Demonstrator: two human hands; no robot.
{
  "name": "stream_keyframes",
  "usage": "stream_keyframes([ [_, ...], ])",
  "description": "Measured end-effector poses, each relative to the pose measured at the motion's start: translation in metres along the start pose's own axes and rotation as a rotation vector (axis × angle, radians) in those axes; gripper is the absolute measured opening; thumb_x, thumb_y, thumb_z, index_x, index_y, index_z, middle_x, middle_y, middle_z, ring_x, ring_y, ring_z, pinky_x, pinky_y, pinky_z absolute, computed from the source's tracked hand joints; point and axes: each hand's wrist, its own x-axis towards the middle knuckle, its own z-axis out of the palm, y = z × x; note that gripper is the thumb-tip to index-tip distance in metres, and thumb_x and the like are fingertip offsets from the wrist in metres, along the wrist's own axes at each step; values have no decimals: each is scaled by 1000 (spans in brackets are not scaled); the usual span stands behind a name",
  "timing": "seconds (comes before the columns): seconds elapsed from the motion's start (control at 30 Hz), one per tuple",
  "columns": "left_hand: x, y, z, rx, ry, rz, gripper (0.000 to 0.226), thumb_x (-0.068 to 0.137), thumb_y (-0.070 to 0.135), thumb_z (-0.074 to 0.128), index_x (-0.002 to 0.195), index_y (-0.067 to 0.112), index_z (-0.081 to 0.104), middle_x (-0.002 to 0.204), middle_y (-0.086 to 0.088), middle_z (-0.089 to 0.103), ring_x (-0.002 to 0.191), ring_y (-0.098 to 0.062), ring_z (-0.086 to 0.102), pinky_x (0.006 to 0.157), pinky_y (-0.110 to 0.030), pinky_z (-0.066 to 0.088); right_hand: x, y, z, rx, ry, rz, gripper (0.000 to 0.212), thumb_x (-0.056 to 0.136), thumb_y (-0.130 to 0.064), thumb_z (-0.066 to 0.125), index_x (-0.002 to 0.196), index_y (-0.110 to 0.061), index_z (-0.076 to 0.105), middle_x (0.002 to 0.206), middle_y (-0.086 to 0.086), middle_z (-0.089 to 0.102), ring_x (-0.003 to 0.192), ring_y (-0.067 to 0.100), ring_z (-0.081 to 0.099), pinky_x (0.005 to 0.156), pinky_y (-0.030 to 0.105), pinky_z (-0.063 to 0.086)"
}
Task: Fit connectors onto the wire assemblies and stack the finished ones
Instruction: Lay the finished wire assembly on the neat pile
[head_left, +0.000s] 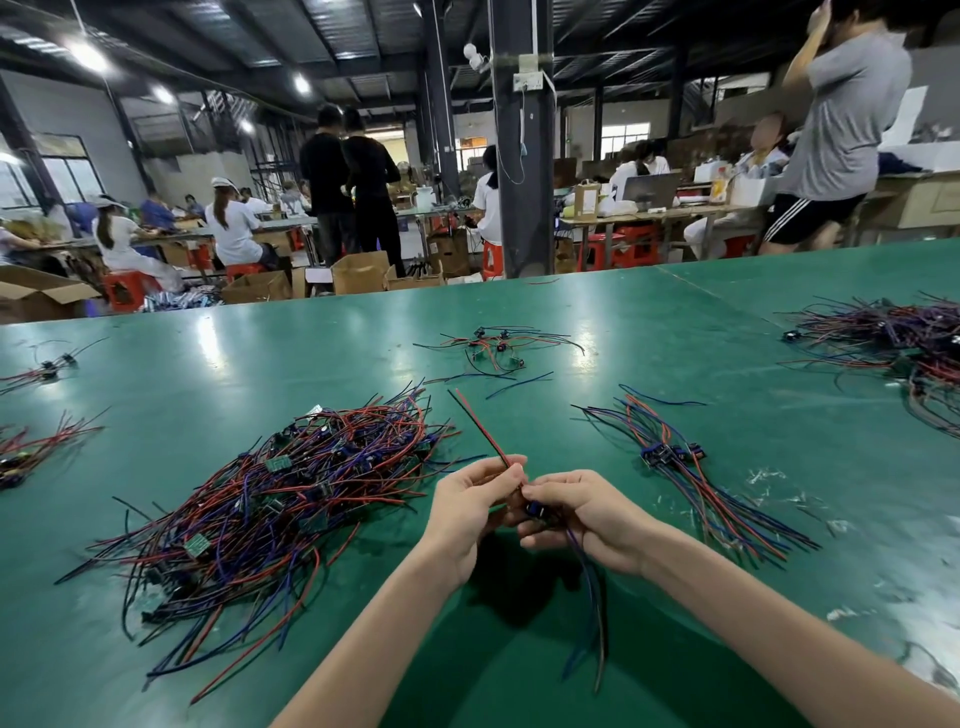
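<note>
The green worktop stretches wide. Its far edge crosses the view from lower left up to the right, and beyond it people sit at other benches.

On the person's left a big tangled pile of red, blue and black wires with small green boards spreads nearly to the left forearm. On the right lies a neater stack of assemblies, with blue housings bunched at its middle and wires fanning toward the near side. Between pile and stack runs a strip of bare green, and both hands work over it.

The left grip pinches the wire assembly between thumb and fingers, just where its red-and-black pair rises and slants away to the upper left. The right grip is curled round the dark blue connector, touching the left fingertips. Blue and dark wires hang from under this palm toward the near edge. A shadow lies on the green beneath the two hands.

Farther out, well apart from the hands, are:
- a small cluster of wired parts at centre
- a large heap at far right
- two thin bunches by the left edge

Pale scraps are scattered beside the stack — mostly on its right.
</note>
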Motion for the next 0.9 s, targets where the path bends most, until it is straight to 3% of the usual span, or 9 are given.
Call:
stream_keyframes([
  [0.13,2,-4,0,-3,69,88,9,81,-1,67,80,7,69,70,-7,66,58,-15,56,62,-24,48,1,2,2,12,16,-11,21,93,1,47,82,8,64,68,18,66,48,18,61,50,28,56],
  [0.33,6,-10,0,13,122,132,6,79,2,71,77,7,69,64,-3,65,52,-11,56,60,-21,51,1,4,5,10,-12,59,27,97,-13,41,90,2,62,70,14,65,50,17,59,49,26,54],
  [0.47,6,-12,0,-11,130,134,5,79,2,71,78,6,68,66,-4,65,56,-14,57,63,-25,52,-1,3,6,-34,-16,46,24,96,-8,41,87,1,62,66,12,66,48,14,58,46,22,51],
  [0.63,6,-14,2,19,131,178,7,79,-1,71,76,5,68,63,-4,66,55,-11,58,61,-20,52,2,4,7,24,65,27,27,95,-5,38,81,1,60,60,12,62,43,13,53,42,22,47],
  [0.9,5,-14,2,31,107,150,4,80,3,71,78,6,69,65,-3,66,54,-12,58,62,-21,52,-1,0,4,-80,43,81,26,93,-16,42,77,-5,60,65,10,60,47,14,52,44,22,47],
])
